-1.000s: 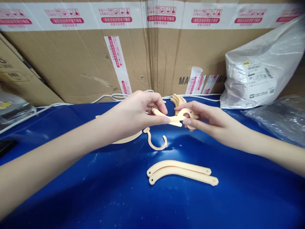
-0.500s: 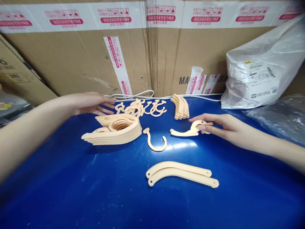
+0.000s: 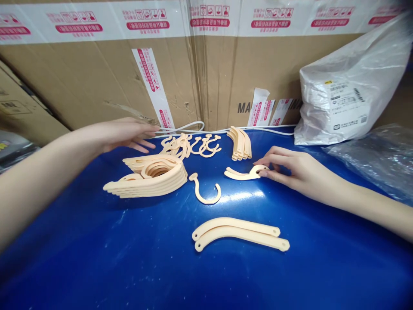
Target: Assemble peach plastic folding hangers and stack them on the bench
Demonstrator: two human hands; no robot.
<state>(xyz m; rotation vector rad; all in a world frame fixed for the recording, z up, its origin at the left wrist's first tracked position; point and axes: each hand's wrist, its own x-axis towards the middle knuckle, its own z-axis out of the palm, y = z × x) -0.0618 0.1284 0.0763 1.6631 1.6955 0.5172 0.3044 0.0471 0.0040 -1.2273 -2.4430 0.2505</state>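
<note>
A cream, curved, plastic-looking slim piece (image 3: 249, 175) is pinched in the grip of the right hand (image 3: 292, 167), over the right part of the glossy blue table (image 3: 145, 258). Just beyond lies a bundle of cream curved strips (image 3: 239, 144). The left hand (image 3: 129, 132), grip released, hovers near stacked cream curved pieces (image 3: 161, 186).

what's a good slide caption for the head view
Right hand holds a curved cream piece at a blue table; open left hand beside piled hooks.

Gap right of hook (image 3: 206, 201), cardboard (image 3: 222, 73) behind (blocking)
</note>
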